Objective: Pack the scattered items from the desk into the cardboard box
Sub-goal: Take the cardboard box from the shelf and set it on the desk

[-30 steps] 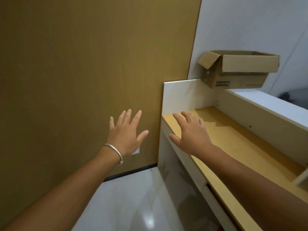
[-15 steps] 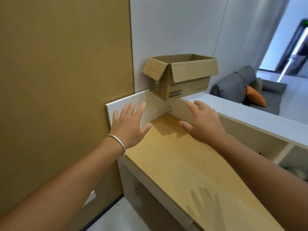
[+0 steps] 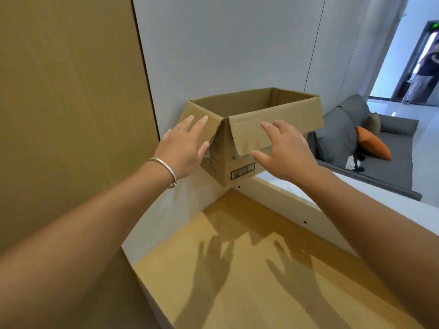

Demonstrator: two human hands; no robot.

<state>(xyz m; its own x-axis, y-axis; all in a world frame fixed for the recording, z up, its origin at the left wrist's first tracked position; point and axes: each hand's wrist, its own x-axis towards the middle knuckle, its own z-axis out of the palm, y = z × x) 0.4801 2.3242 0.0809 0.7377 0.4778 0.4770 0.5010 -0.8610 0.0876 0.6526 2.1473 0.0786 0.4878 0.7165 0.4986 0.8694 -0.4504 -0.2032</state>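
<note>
An open brown cardboard box [image 3: 251, 129] with its flaps folded outward sits up on the white ledge [image 3: 297, 193] at the back corner of the desk, at about twelve o'clock from the person, its near corner pointing straight back at them. The pale wooden desktop [image 3: 249, 269] below it shows only the shadows of two hands; no loose items are in view here.

Both hands are raised toward the box with fingers spread wide and nothing in them. The left hand [image 3: 183, 148], a thin silver bangle [image 3: 166, 167] on its wrist, hovers at the flap on the ten o'clock side, touching it or very nearly; I cannot tell which. The right hand [image 3: 287, 150] is at the two o'clock side, over the long front flap, just short of the cardboard.

The box's long axis runs away toward two o'clock, along the ledge, so the hands bracket the near corner, not the two ends. The left hand looks slightly closer. My guess is the box is about to be lifted down, which calls for a hold low on both walls, since the flaps alone would bend.
</note>
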